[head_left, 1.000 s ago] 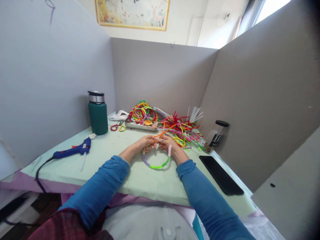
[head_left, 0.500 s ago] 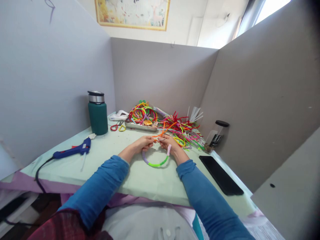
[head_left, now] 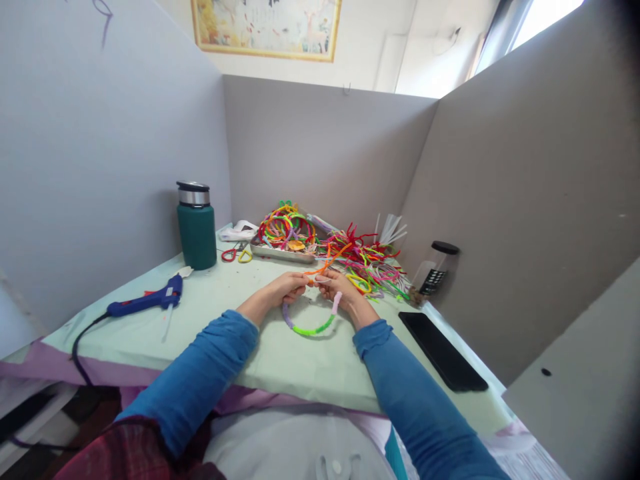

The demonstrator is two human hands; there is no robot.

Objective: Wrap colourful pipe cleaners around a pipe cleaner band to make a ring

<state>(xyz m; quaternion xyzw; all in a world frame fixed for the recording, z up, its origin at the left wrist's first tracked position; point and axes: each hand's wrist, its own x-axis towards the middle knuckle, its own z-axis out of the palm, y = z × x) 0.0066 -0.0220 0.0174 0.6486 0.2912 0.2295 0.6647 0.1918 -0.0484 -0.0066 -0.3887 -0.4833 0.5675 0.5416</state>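
Between my hands is a hoop (head_left: 313,331) wound in purple, green and pale pink fuzzy wire, its lower curve hanging over the table toward me. My left hand (head_left: 287,290) pinches the hoop's far left part, where orange winding shows at the fingertips. An orange pipe cleaner (head_left: 335,257) runs from there up and right past my right hand (head_left: 340,287). The right fingers are closed near the orange strand and a pale strip of the hoop; they hide exactly which piece they grip.
A metal tray (head_left: 283,253) with coloured rings stands at the back, beside a heap of pipe cleaners (head_left: 367,252). To the left are a green bottle (head_left: 197,233) and a blue glue gun (head_left: 145,305). On the right lie a black phone (head_left: 443,350) and a clear jar (head_left: 433,273).
Both hands stay nearly in place on the hoop and orange pipe cleaner. The hoop's lower curve has shifted very slightly.
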